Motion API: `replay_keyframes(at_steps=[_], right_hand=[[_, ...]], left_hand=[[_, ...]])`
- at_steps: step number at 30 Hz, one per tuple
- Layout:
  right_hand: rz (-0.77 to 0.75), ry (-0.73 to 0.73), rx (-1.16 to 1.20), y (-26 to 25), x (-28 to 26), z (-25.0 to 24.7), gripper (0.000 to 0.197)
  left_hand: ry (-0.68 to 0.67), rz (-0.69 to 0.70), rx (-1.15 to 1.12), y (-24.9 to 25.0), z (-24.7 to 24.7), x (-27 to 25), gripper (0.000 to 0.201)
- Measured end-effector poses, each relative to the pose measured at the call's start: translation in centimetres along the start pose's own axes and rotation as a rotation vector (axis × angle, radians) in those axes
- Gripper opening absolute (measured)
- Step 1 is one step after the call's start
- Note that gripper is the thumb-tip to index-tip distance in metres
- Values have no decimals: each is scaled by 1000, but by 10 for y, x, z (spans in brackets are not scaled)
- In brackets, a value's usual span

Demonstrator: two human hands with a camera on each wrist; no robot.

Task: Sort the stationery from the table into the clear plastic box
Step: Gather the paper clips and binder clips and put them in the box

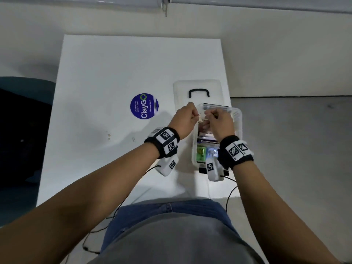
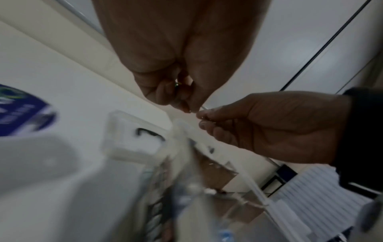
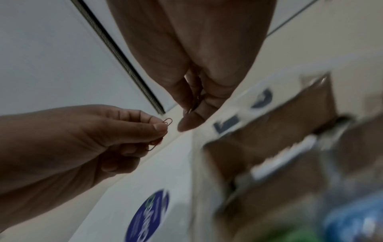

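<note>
The clear plastic box [image 1: 238,119] stands open at the table's right edge, holding several packs, a green one [image 1: 201,154] and a blue one [image 1: 212,153] among them. Both hands hover over its far end, fingertips almost meeting. My left hand [image 1: 195,115] pinches reddish paper clips [image 3: 168,122] between thumb and forefinger. My right hand [image 1: 209,113] has its fingers curled and pinches a thin dark paper clip [image 3: 196,101]. In the left wrist view the left hand [image 2: 186,106] and right hand [image 2: 204,117] nearly touch.
The box's lid [image 1: 181,88] with a black handle [image 1: 199,92] lies just beyond the box. A round blue sticker [image 1: 144,106] marks the table's middle. A small strip of staples [image 1: 134,139] lies left of my left wrist. The table edge runs close behind the box.
</note>
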State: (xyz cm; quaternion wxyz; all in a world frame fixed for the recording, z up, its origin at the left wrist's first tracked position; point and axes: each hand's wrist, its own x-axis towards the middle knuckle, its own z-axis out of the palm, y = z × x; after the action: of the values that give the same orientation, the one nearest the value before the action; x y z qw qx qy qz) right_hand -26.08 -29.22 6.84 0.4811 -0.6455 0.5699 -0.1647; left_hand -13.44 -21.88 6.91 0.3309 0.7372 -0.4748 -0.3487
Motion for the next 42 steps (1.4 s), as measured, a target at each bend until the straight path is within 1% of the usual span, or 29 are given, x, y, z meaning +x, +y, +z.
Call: replay_keyframes(at_steps=[2,4,6,8,9,11,13,14,16,17,19,20,22,24,26,27,29,31,33,35,37,39,42], right_hand=[[8,96,-23,6,10,-31,21],[26,147,-80,15,24,-53,24],[52,107,-176,25,37,-65,28],[120,-4,-307,29,44,-72,36],[132,-52,-383,30,44,-75,40],[101,-89,-473,26,39,-78,46],[26,-65,-486,22,31,-77,43],[-20,-38,-484,19,27,-72,41],[-122,7,-440,11,19,-57,35],[-167,-2,-399,7,14,-46,32],[-232,-78,-339,-3,1,-19,26],[-265,-132,-337,-8,-7,-4,24],[-319,-258,-381,-12,-22,33,22],[-331,-396,-469,-9,-38,74,23],[-315,-513,-578,3,-51,110,26],[-304,-561,-641,12,-57,124,28],[-294,-623,-761,31,-63,145,35],[-289,-624,-836,50,-65,158,40],[-314,-601,-876,66,-66,167,43],[-326,-590,-906,76,-67,171,38],[-311,-591,-913,82,-67,174,33],[-297,-611,-926,83,-65,176,33],[-285,-618,-890,80,-62,174,32]], left_hand=[[-25,20,-3,33,20,18,7],[-62,23,29,59,42,37,8],[-117,8,115,74,63,50,13],[-190,-10,212,80,76,55,23],[-226,-2,240,80,79,53,27],[-255,36,252,80,78,49,34],[-206,65,203,74,69,44,39],[-153,78,183,67,62,43,37],[-26,92,168,42,40,41,25],[29,79,166,24,27,38,20],[104,1,191,-18,-4,29,16],[115,-59,224,-42,-19,21,17],[95,-194,347,-89,-45,0,22],[25,-285,519,-133,-61,-24,28],[-89,-303,649,-165,-68,-45,35],[-131,-291,676,-177,-70,-54,38],[-165,-231,671,-194,-70,-64,41],[-177,-164,640,-205,-70,-70,37],[-180,-137,639,-213,-72,-73,26],[-172,-116,637,-219,-72,-77,15],[-161,-100,632,-222,-71,-80,10],[-169,-83,651,-222,-68,-83,10],[-209,-57,727,-221,-57,-91,25]])
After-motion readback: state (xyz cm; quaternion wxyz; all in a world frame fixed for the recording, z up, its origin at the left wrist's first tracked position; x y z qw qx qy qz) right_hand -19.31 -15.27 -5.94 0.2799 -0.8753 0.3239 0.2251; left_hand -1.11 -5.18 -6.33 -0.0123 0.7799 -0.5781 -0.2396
